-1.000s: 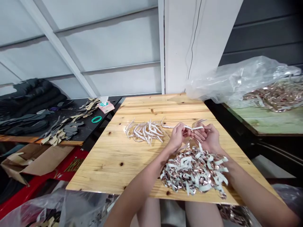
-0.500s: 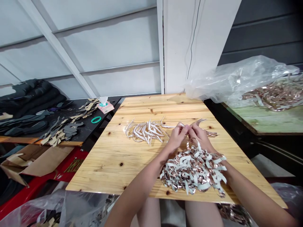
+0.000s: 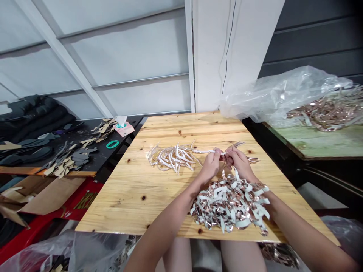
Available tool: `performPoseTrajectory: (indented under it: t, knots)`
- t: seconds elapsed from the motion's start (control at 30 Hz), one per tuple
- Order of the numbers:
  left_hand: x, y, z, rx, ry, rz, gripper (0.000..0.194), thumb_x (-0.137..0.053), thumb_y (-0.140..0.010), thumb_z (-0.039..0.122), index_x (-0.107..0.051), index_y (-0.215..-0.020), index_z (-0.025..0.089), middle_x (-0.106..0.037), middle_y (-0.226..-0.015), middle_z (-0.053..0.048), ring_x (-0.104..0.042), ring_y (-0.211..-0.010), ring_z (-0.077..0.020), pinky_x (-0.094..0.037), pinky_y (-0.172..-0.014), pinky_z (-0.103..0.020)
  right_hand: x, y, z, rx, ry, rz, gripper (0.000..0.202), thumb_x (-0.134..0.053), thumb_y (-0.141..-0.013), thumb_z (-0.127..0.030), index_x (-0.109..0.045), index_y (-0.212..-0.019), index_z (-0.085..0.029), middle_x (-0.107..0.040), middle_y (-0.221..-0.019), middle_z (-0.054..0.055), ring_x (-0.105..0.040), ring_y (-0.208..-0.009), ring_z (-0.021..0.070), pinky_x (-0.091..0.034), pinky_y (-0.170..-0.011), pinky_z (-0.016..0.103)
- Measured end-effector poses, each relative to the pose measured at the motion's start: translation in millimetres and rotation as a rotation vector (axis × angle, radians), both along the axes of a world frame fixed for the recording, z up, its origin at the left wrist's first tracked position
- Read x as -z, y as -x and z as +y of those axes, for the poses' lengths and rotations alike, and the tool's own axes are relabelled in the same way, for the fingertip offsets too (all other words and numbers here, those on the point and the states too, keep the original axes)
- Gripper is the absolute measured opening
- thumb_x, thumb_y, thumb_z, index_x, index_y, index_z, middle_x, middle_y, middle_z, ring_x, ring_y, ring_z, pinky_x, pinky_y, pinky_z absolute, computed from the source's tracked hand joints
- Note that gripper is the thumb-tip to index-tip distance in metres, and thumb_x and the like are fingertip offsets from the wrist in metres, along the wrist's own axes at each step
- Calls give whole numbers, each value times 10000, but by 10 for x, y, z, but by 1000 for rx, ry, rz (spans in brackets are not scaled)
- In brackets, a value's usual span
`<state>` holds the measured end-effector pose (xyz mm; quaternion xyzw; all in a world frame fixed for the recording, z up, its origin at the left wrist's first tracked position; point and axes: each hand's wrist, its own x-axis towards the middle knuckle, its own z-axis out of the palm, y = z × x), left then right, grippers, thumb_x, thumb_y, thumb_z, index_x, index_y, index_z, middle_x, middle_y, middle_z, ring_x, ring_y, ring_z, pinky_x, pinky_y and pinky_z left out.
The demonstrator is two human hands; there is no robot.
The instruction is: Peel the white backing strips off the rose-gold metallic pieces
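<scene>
My left hand (image 3: 212, 161) pinches a thin white and rose-gold strip (image 3: 201, 151) that trails left toward a loose pile of similar strips (image 3: 172, 158). Close beside it, my right hand (image 3: 237, 160) is closed on the same strip, which spans the small gap between the hands. A few straight metallic strips (image 3: 252, 160) lie on the wood at the right hand's far side. Between my forearms sits a heap of curled white and rose-gold strips (image 3: 231, 206), and one curl rises from it to my fingers. The fingertips are partly hidden.
The wooden table (image 3: 133, 196) fills the middle. To the left, a black table (image 3: 90, 132) carries dark and beige cut pieces, a tissue pack (image 3: 124, 129) and a green ring (image 3: 112, 144). At right, a clear plastic bag (image 3: 283, 94) and more metallic strips (image 3: 331, 111) lie on a green board.
My hands have moved slightly apart, and a short length of strip now shows between them. The view has shifted a little; the piles look the same.
</scene>
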<state>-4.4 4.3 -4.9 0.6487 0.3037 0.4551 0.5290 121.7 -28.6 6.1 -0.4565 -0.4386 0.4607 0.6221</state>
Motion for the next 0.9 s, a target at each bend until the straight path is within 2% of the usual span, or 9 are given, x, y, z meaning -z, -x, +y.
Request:
performPoseTrajectory:
  t: [0.33,0.47,0.6,0.7,0.8,0.9]
  knots:
    - [191,-122,121,45,201,-240,522,-484,-928,687,-585,-809,189,-625,-761,-40,-584,-751,-182,-489,-822,-340,-86,-10,35,19,45,368,311,-662,-818,-325,-427,-640,-226,-306,-561,-60,-301,-463,98,-307,-367,203]
    - [170,-170,81,67,297,-375,456,-530,-930,621,-605,-842,180,-645,-781,-46,-605,-764,-179,-488,-791,-322,-134,-121,49,-71,82,543,287,-666,-778,-272,-412,-653,-224,-270,-582,-73,-230,-458,90,-289,-332,176]
    - [131,-162,45,68,365,-486,439,-559,-915,607,-563,-834,176,-602,-727,-13,-563,-673,-137,-456,-672,-267,-167,-115,18,-71,46,554,316,-673,-779,-299,-388,-660,-233,-250,-576,-73,-239,-452,96,-281,-324,181]
    - [106,-105,8,125,368,-365,536,-481,-930,680,-548,-769,173,-548,-636,0,-496,-573,-124,-418,-597,-264,-161,-30,-25,0,-37,435,335,-665,-809,-325,-389,-646,-228,-266,-565,-65,-263,-453,96,-274,-352,191]
    - [51,-54,-63,168,256,-120,517,-531,-913,687,-590,-838,179,-599,-713,-20,-564,-659,-157,-460,-647,-286,-144,39,-58,60,-85,274,330,-680,-817,-318,-419,-642,-219,-313,-569,-58,-295,-460,88,-309,-394,199]
    - [-9,-51,-118,187,165,-82,490,-501,-939,672,-601,-871,198,-620,-785,-40,-590,-722,-177,-493,-705,-314,-135,55,-56,63,-66,280,362,-683,-809,-338,-395,-625,-219,-314,-559,-59,-312,-459,87,-350,-416,209]
